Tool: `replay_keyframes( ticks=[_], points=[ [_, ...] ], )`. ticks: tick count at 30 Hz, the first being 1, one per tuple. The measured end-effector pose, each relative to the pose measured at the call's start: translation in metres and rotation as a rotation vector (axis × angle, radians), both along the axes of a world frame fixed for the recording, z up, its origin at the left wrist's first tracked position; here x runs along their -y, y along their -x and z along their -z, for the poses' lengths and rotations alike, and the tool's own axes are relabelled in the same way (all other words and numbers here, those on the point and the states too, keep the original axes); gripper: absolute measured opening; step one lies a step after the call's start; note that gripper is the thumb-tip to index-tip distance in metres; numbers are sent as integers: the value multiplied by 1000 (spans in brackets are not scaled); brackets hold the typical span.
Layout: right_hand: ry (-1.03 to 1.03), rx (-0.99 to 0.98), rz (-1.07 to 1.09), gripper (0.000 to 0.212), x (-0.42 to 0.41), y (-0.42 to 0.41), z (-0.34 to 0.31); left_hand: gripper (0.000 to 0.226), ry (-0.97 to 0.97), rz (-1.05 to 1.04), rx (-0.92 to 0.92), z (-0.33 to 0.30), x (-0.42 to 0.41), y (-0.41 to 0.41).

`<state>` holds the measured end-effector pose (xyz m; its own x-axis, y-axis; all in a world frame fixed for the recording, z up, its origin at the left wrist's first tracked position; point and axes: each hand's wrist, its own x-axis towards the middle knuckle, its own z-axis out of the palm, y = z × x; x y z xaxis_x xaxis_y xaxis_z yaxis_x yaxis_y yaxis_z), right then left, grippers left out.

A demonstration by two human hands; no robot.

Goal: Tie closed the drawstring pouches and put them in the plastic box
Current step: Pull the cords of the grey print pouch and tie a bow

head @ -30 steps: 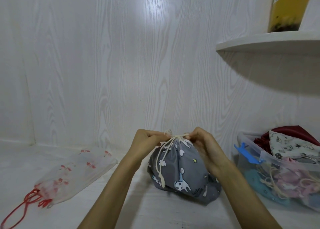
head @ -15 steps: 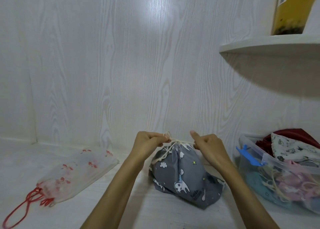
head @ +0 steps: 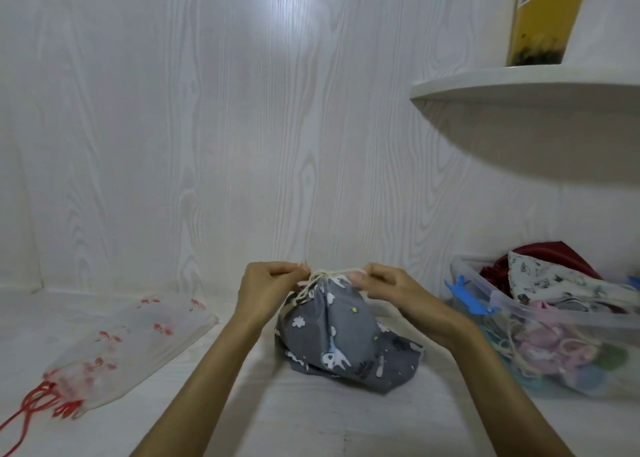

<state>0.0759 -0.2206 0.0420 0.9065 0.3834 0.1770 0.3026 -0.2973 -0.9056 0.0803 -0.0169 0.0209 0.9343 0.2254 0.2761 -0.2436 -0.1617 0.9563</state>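
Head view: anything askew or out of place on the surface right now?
Nothing damaged or spilled. The white pouch with red flowers lies flat at left, its red cord loose and untied. Both hands pinch the cream drawstring of the grey cartoon-print pouch.

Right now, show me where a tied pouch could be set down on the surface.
Bare patches: between the white pouch and the grey pouch, and the near strip in front of the grey pouch between the forearms. Crowded: the plastic box at right is heaped with pouches, and both hands, left hand and right hand, pinch the cream drawstring.
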Motion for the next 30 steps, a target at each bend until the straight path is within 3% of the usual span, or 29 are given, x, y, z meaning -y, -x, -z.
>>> replay_keyframes(
  ticks=[2, 7, 8, 11, 13, 15, 17, 20, 22, 27, 30],
  points=[
    [56, 49, -38, 31, 4, 3, 7, 10, -96, 63, -70, 7, -3, 2],
    [307, 218, 254, 41, 14, -5, 52, 13, -343, 84, -191, 27, 2, -1],
    [345, 210, 299, 54, 17, -7, 62, 26, -418, 105, -209, 31, 4, -3],
    [540, 36, 378, 107, 30, -16, 87, 107, -759, 241, -329, 42, 9, -9],
    [659, -68, 354, 111, 35, -18, 96, 129, -924, 354, -358, 51, 10, -13],
    [713, -22, 339, 89, 36, -14, 99, 110, -972, 417, -371, 58, 10, -15],
    [658, 64, 353, 65, 38, -6, 94, 73, -924, 350, -354, 57, 12, -13],
    [522, 125, 295, 49, 46, 13, 79, 18, -838, 287, -255, 42, 14, -6],
    [469, 194, 288, 39, 52, 26, 60, 20, -762, 270, -187, 25, 13, -2],
    [188, 384, 333, 39, 88, 56, -13, 24, -455, 340, 71, -46, 46, 17],
    [209, 588, 492, 38, 131, 64, -53, 28, -408, 373, 177, -82, 93, 12]
  ],
)
